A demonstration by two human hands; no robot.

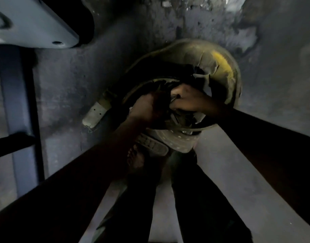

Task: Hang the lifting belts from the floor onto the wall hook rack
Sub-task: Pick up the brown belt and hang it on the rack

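A bundle of worn lifting belts lies coiled on the dark floor near the wall's foot, yellowish on the outer curve, with cracked leather. One pale strap end with punched holes sticks out to the left. Another pale perforated strap hangs below my hands. My left hand is closed on the dark inner part of the bundle. My right hand grips the belts beside it, fingers curled in. The wall hook rack is out of view.
A grey metal frame with a flat plate stands at the left. My bare foot and dark trouser legs are right below the belts. The scuffed concrete wall rises behind.
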